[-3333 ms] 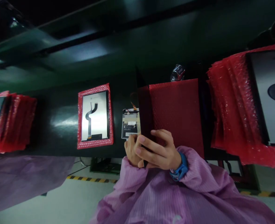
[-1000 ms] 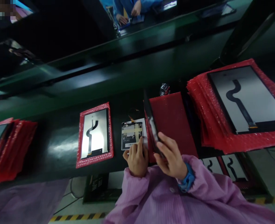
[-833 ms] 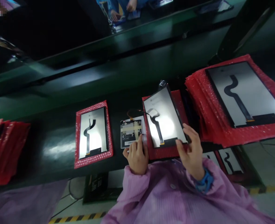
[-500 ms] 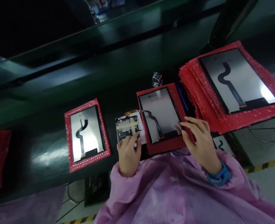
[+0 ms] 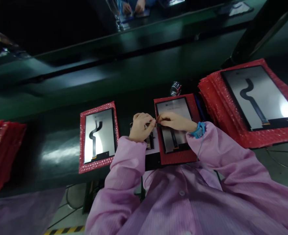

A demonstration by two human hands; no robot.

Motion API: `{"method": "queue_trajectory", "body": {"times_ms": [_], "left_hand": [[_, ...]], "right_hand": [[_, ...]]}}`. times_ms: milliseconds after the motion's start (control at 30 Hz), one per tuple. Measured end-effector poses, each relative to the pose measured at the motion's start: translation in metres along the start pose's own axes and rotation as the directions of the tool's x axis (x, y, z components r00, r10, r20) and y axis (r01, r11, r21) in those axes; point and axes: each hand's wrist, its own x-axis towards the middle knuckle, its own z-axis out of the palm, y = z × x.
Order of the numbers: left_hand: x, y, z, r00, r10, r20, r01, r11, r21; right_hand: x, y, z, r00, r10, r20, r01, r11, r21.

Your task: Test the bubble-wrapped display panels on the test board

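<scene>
A display panel (image 5: 182,143) lies on a red bubble-wrap sheet (image 5: 167,159) in front of me, its dark flex cable (image 5: 174,138) running up under my right hand. My right hand (image 5: 173,121) reaches across the panel, its fingertips pinched at the cable's upper end by the panel's left edge. My left hand (image 5: 141,126) is raised over a small open device with a circuit board (image 5: 149,141), thumb and forefinger pressed together. Both sets of fingertips almost meet. Whatever lies between the left fingertips is too small to make out, and the cable joint is hidden.
Another panel (image 5: 104,132) on red wrap (image 5: 82,168) lies to the left. A stack of red wrap sheets (image 5: 216,107) with a panel (image 5: 268,94) on top stands right. More red wraps (image 5: 4,153) lie far left. A shiny roll (image 5: 175,88) sits behind; a co-worker's hands (image 5: 134,7) show across.
My hands have come together above the gap between device and panel; the right moved left from the panel's right edge, the left moved up. The view has shifted, too.
</scene>
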Motion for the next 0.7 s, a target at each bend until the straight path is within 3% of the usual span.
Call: {"method": "queue_trajectory", "body": {"times_ms": [400, 700], "left_hand": [[-0.002, 0.002, 0.001, 0.987, -0.030, 0.157, 0.028, 0.999, 0.021], [-0.003, 0.001, 0.009, 0.995, 0.021, 0.093, -0.028, 0.997, 0.072]], "right_hand": [[-0.007, -0.004, 0.014, 0.990, 0.003, -0.140, -0.009, 0.999, -0.045], [-0.006, 0.001, 0.017, 0.994, 0.019, -0.108, -0.023, 0.999, -0.033]]}}
